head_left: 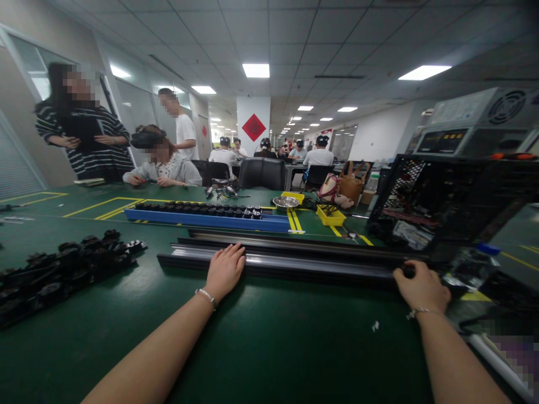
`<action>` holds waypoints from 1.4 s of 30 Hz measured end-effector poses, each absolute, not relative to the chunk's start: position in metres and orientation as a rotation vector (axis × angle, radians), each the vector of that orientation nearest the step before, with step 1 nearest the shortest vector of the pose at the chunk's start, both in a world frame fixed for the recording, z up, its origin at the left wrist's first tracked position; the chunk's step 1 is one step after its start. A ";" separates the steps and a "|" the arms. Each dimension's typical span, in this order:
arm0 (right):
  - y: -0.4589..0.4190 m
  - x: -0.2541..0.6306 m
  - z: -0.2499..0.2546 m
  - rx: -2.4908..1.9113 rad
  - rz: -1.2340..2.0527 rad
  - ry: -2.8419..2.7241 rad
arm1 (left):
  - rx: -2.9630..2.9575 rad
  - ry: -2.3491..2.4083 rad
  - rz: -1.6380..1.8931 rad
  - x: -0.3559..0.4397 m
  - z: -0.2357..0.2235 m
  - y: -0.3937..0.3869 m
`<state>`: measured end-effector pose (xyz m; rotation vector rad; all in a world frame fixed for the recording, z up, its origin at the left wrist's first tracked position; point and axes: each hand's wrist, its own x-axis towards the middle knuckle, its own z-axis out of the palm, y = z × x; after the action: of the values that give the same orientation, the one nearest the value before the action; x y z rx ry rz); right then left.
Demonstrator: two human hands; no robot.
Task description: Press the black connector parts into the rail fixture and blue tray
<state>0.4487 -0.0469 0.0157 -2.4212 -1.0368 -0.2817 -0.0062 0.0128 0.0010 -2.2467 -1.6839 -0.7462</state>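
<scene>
Two long black channel-shaped rails (311, 266) lie side by side across the green table, their glossy inner faces turned up. My left hand (225, 270) rests on the nearer rail left of its middle, fingers stretched out flat over it. At the right end of the rails is my right hand (423, 285), its thumb and fingers curled round a small dark thing I cannot make out. Dark parts (63, 266) are bunched in rows on the table to the left. Behind the rails, a blue channel (210, 219) holds a row of black and silver parts.
An open black computer case (455, 196) stands at the right, near a clear container with a blue lid (475, 264). Farther back are a metal dish (286, 201), a yellow tray (330, 216) and cables. A person in a headset (164, 163) sits across the table.
</scene>
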 end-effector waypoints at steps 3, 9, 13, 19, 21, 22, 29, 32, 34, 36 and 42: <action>-0.046 0.451 0.013 -2.383 -0.305 -1.072 | -2.244 -1.672 -0.745 -0.006 0.001 0.013; -0.043 0.455 0.009 -2.336 -0.308 -1.115 | -2.243 -1.667 -0.745 -0.006 0.001 0.013; -0.042 0.455 0.008 -2.302 -0.336 -1.136 | -2.246 -1.672 -0.749 -0.006 0.001 0.013; -0.041 0.447 0.008 -2.310 -0.329 -1.198 | -2.246 -1.665 -0.753 -0.007 0.000 0.013; -0.041 0.443 0.009 -2.305 -0.339 -1.247 | -2.248 -1.667 -0.748 -0.007 0.000 0.013; -0.041 0.441 0.009 -2.300 -0.346 -1.269 | -2.249 -1.670 -0.744 -0.007 0.000 0.013; -0.040 0.429 0.012 -2.286 -0.340 -1.361 | -2.241 -1.666 -0.750 -0.007 0.002 0.012; -0.040 0.425 0.013 -2.279 -0.344 -1.376 | -2.240 -1.665 -0.753 -0.006 0.003 0.011; -0.039 0.422 0.013 -2.290 -0.354 -1.391 | -2.244 -1.662 -0.752 -0.006 0.003 0.010; -0.038 0.419 0.013 -2.299 -0.370 -1.414 | -2.245 -1.661 -0.755 -0.006 0.004 0.010; -0.036 0.413 0.012 -2.302 -0.412 -1.459 | -2.246 -1.687 -0.735 -0.005 0.005 0.009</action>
<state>0.4125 -0.0361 0.0121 -2.3024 -1.4592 -0.4116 -0.0052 0.0093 0.0051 -2.2457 -1.6869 -0.7345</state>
